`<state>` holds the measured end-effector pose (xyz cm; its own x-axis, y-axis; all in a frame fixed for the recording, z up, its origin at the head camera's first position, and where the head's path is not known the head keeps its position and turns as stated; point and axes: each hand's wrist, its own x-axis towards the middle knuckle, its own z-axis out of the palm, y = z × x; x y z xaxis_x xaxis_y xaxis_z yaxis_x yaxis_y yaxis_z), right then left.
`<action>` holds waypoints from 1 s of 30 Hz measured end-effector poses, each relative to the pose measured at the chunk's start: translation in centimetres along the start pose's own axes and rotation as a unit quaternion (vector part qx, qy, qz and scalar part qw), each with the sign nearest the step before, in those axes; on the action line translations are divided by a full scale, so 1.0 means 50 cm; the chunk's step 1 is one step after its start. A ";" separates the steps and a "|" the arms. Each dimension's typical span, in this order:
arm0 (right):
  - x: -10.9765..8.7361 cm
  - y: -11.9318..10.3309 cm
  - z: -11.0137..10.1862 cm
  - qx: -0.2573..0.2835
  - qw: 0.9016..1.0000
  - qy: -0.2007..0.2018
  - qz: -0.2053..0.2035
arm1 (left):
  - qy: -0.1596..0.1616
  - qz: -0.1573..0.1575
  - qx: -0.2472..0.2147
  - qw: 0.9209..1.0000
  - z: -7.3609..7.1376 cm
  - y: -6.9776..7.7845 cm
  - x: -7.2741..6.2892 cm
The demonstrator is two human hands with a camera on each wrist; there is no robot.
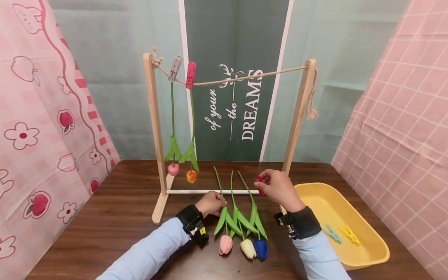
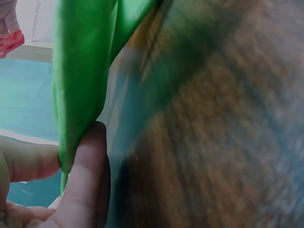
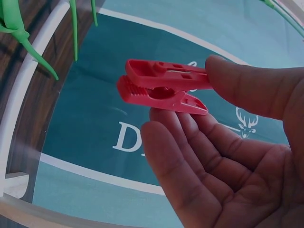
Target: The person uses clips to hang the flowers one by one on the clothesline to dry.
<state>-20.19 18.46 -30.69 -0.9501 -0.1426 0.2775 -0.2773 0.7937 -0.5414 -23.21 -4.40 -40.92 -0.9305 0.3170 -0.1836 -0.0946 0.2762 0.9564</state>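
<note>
My left hand [image 1: 211, 203] pinches the green stem of a pink artificial tulip [image 1: 225, 245] at the base of its leaves [image 2: 80, 85]; the flower head points toward me. A red clothespin [image 3: 161, 88] is held between the thumb and fingers of my right hand [image 1: 281, 188], above the table near the rack's right post. To the right of the pink tulip lie a white tulip [image 1: 248, 249] and a blue tulip [image 1: 260, 249], stems pointing away. From the rope [image 1: 245, 77] a pink tulip [image 1: 173, 169] and an orange-yellow tulip [image 1: 191, 176] hang head down, clipped by a grey clothespin [image 1: 175, 69] and a red clothespin [image 1: 190, 75].
The wooden rack [image 1: 156, 128] stands on the brown table [image 1: 115, 217], with a white crossbar [image 1: 196, 191] low between its posts. At right, a yellow basin [image 1: 381, 252] contains a teal clothespin [image 1: 332, 233] and a yellow clothespin [image 1: 350, 235]. Patterned curtains surround the table.
</note>
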 end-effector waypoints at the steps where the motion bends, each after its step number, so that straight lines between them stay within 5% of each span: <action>1: 0.000 0.000 0.000 -0.001 1.000 0.000 -0.001 | -0.002 0.001 -0.002 1.000 0.000 0.000 -0.001; 17: -0.005 -0.005 0.001 0.002 1.000 -0.006 -0.007 | -0.015 0.071 -0.010 0.997 -0.018 0.052 -0.050; 30: -0.003 -0.018 -0.005 0.015 0.999 0.027 -0.010 | -0.029 0.130 0.009 0.991 -0.043 0.091 -0.096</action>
<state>-19.76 17.92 -30.05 -0.9356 -0.1246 0.3303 -0.3004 0.7725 -0.5594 -19.93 -6.59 -35.20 -0.9009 0.4305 0.0552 0.1525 0.1948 0.9689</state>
